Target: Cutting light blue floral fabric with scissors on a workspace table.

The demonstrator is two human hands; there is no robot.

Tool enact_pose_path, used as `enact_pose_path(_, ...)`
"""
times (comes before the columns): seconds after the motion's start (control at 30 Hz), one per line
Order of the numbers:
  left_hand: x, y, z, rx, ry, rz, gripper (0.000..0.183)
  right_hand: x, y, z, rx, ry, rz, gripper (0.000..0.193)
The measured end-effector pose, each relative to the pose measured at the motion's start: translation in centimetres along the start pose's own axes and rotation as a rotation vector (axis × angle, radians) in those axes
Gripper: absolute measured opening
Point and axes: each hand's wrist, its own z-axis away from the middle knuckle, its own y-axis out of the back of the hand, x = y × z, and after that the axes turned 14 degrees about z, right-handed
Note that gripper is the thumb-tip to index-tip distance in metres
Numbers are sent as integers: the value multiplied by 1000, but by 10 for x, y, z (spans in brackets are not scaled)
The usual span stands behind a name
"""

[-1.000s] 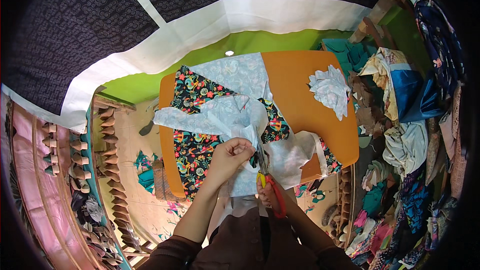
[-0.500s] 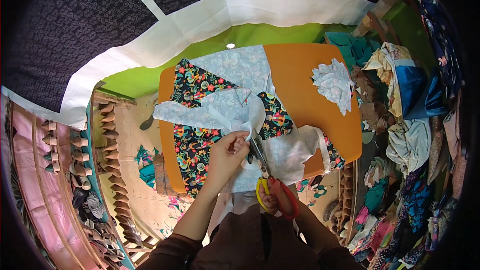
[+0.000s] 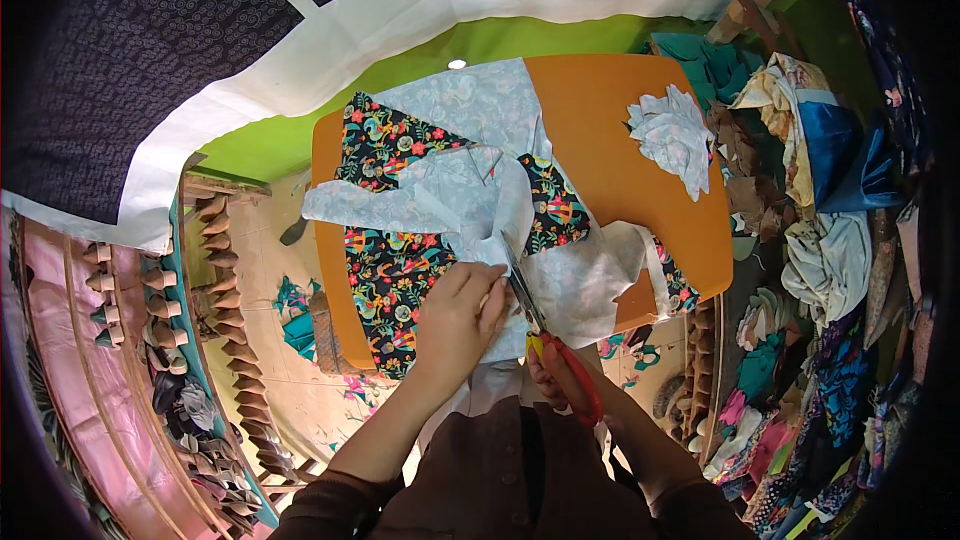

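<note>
My left hand [image 3: 458, 318] is closed, pinching the pale underside of a fabric piece [image 3: 487, 240] near its edge. In my right hand [image 3: 553, 377] are the scissors [image 3: 580, 385], with red and yellow handles. Their blades point away from me into the fabric, just right of my left fingertips, and the tips are partly hidden by the cloth. The cloth is black with colourful flowers [image 3: 395, 285] on one face and whitish on the other. It lies folded and overlapping across the orange table [image 3: 590, 100].
A crumpled stack of pale fabric pieces [image 3: 672, 140] sits at the table's far right. Heaps of cloth [image 3: 830, 260] crowd the right side. On the left stand racks of wooden shoe forms [image 3: 225, 310]. Dark cloth with a white border [image 3: 390, 10] hangs at the far side.
The scissor handles have come closer together, and the blades have narrowed at the fabric. My left hand has turned slightly, its back now more visible. The whole view has shifted a little.
</note>
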Motion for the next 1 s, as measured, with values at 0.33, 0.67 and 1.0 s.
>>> enact_pose_path(0.33,-9,-5,0,40,-66,3,13,-9,-5,-1,55,128,95,44)
enact_pose_path(0.67,-26,-7,3,35,-106,27,14,-5,1,-10,86,128,145,40)
enact_pose_path(1.0,-30,3,10,-78,-221,26,15,5,24,-8,-118,173,180,42)
